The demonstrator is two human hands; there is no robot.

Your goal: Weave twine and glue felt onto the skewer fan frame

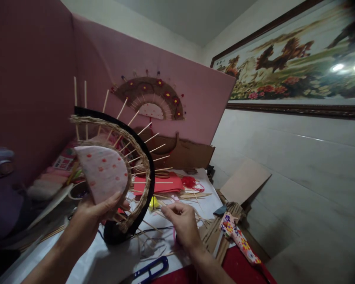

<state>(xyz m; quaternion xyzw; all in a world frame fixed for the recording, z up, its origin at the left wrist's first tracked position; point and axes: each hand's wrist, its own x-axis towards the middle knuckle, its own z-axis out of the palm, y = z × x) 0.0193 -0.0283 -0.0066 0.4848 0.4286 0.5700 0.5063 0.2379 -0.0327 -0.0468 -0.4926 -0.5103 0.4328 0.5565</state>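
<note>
The fan is built from pale, thin round sticks fanning out behind a padded half-disc of whitish cloth with small red marks. A coarse, twisted fibre band curves across the sticks, with a smooth, matte black strip along its outer side.

The left hand is closed on the lower part of the half-disc, thumb over the front; most of the fan rises above and to the right of this hand. The right hand is curled, thumb close to the forefinger, just beside the fan's lower right; whether it pinches anything thin is too small to tell.

The fan stands tilted above the table, its curved side facing right, its long axis running steeply from upper left to lower right. Red sheets and dark blue snips lie on the table.
</note>
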